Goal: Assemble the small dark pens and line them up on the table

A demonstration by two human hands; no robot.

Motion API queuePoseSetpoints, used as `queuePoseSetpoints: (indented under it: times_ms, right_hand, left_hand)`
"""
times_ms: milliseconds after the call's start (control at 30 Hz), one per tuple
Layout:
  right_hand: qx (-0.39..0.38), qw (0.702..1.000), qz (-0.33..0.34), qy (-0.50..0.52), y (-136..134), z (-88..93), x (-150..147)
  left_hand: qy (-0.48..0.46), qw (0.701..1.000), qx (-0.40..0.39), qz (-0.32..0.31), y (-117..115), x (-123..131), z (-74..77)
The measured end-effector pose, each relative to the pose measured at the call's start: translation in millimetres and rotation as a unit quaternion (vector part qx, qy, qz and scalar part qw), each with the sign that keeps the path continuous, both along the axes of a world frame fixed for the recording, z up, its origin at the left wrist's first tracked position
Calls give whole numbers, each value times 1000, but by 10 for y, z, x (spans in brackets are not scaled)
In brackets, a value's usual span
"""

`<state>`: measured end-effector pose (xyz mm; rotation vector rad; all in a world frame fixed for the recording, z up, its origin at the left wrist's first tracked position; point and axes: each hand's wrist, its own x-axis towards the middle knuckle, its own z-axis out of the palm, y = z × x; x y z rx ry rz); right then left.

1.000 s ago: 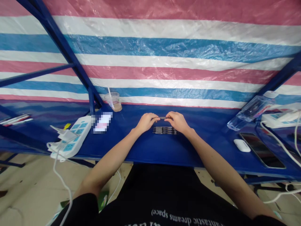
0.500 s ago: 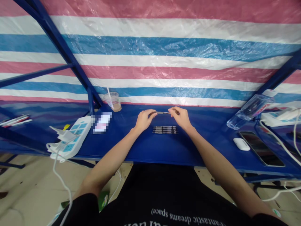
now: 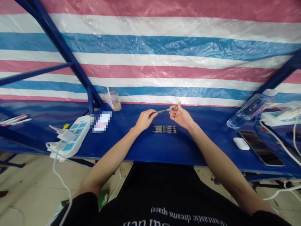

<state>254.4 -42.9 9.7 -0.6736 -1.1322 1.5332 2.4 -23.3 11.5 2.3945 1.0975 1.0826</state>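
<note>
A slim pen [image 3: 163, 111] with a grey grip is held level above the blue table [image 3: 150, 146]. My left hand [image 3: 144, 120] pinches its left end between thumb and fingertips. At its other end, my right hand [image 3: 183, 118] has its fingers curled around the dark clip part, the thumb sticking up. Just in front of both hands, several similar pens [image 3: 165, 129] lie side by side in a neat stack on the tabletop, all pointing the same way.
To the left are a power strip [image 3: 78, 133] with plugs, a blurred-out phone [image 3: 102, 121] and a plastic cup [image 3: 115, 102] with a straw. At right lie a bottle [image 3: 249, 110], a white earphone case [image 3: 241, 143] and a dark phone [image 3: 262, 148]. Striped sheeting [image 3: 160, 72] hangs behind.
My right hand has turned palm up and its thumb has lifted off the pen's end. The pen's right end has risen slightly. My left hand stays in place.
</note>
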Motion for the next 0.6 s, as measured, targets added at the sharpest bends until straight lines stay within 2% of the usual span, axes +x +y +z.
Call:
queuePoseSetpoints:
  times_ms: [100,300,500,600]
  right_hand:
    - [0,999,22,35,-5,-9,-23]
    - [-26,999,14,45,18,-13,-23]
    - [-7,1000,-17,-12,20,-4,-27]
    - [25,996,-46,-71,41,-36,-3]
  left_hand:
    - [10,1000,-2,-2,18,-9,-16]
    - [27,1000,-7,-2,3,9,-14]
    - [34,999,-12,2,-4,16,-8]
    - [38,999,-16,15,20,12,-32]
